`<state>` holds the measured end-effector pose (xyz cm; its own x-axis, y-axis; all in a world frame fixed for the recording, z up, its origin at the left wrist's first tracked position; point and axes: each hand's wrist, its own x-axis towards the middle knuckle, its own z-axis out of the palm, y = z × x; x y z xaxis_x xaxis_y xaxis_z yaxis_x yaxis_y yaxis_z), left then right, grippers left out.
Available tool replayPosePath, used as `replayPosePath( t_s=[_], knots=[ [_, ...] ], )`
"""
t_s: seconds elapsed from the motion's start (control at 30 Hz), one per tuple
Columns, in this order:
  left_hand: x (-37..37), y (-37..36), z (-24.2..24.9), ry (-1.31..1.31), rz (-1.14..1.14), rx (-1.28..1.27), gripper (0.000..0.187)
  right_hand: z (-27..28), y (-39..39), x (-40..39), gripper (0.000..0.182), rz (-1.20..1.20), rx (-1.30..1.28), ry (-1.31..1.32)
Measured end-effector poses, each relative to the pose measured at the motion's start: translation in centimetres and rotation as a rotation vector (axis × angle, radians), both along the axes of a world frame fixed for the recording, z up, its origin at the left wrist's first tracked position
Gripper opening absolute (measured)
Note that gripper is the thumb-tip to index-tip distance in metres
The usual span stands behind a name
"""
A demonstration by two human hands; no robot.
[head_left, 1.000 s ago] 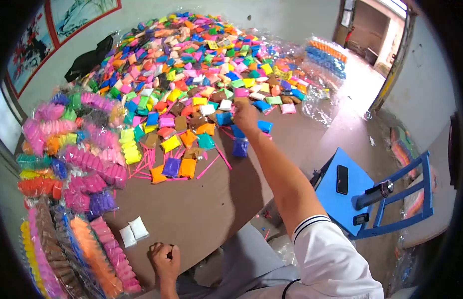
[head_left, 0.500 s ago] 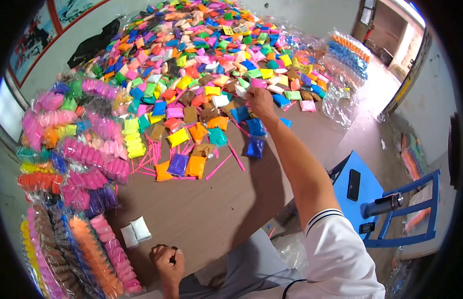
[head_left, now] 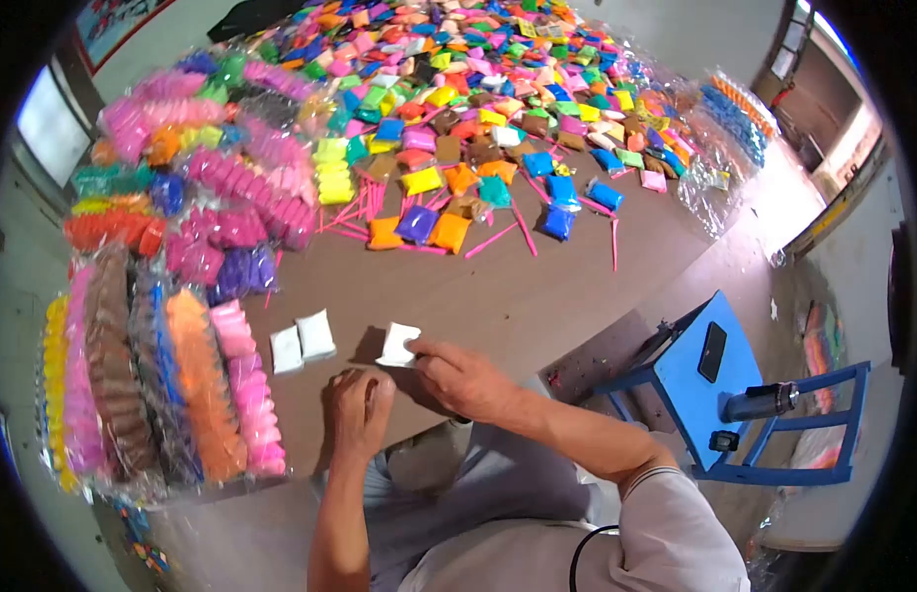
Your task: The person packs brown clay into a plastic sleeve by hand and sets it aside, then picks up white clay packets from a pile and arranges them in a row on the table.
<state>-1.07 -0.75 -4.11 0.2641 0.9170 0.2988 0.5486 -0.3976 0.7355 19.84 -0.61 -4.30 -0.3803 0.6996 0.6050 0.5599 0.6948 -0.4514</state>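
Observation:
My right hand (head_left: pixel 458 377) pinches a white packet (head_left: pixel 397 344) by its edge, just above the brown table near its front edge. Curled on the table edge, my left hand (head_left: pixel 362 409) has its fingers bent in; whether anything is inside cannot be made out. Two white packets lie side by side beyond it, one (head_left: pixel 315 334) slightly overlapping or touching the other (head_left: pixel 287 350). Farther back are orange packets (head_left: pixel 449 232), a purple packet (head_left: pixel 417 225) and blue packets (head_left: pixel 557 222).
A large heap of coloured packets (head_left: pixel 478 69) covers the table's back. Bagged rows of packets (head_left: pixel 207 385) line the left side. Pink sticks (head_left: pixel 524 229) lie before the heap. On the right, a blue chair (head_left: pixel 695 385) holds a phone (head_left: pixel 712 351) and a bottle (head_left: pixel 762 402).
My right hand has come back from the heap to the near table edge with a white packet. The view has shifted, and my left hand stays near the two white packets.

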Motion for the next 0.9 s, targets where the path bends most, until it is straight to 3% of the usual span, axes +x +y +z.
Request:
replayPosePath(
  t_s=[0.27,0.33,0.37,0.43,0.6,0.67,0.7,0.77,0.9],
  knots=[
    [-0.8,-0.2,-1.3,-0.083,0.117,-0.065,0.036,-0.2,-2.0,-3.4,0.024,0.056,0.102,0.146],
    [-0.9,-0.1,-1.0,-0.262,0.032,-0.144,0.034,-0.6,-2.5,-3.5,0.020,-0.086,-0.246,0.488],
    [-1.0,-0.1,-1.1,-0.266,0.032,-0.143,0.034,-0.8,-2.2,-3.4,0.020,-0.086,-0.246,0.485],
    [-1.0,0.1,-1.2,-0.268,0.023,-0.102,0.038,-1.3,-0.7,-2.8,0.018,0.049,-0.732,0.955],
    [-0.5,0.0,-0.7,-0.179,0.046,-0.093,0.035,-2.0,1.7,-2.4,0.020,0.005,-0.809,0.822],
    [-0.4,-0.2,-0.6,-0.167,0.099,-0.107,0.038,-1.1,2.0,-2.7,0.029,-0.309,-0.419,0.412],
    [-0.4,-0.2,-0.7,-0.164,0.105,-0.111,0.038,-0.4,1.9,-3.0,0.029,-0.304,-0.426,0.413],
    [-0.3,-0.3,-0.7,-0.153,0.131,-0.074,0.040,0.7,1.9,-3.8,0.036,-0.419,-0.214,0.059],
    [-0.5,0.0,-2.0,-0.205,0.176,-0.056,0.044,0.7,3.0,-4.6,0.037,-0.436,-0.293,-0.026]
  ],
)
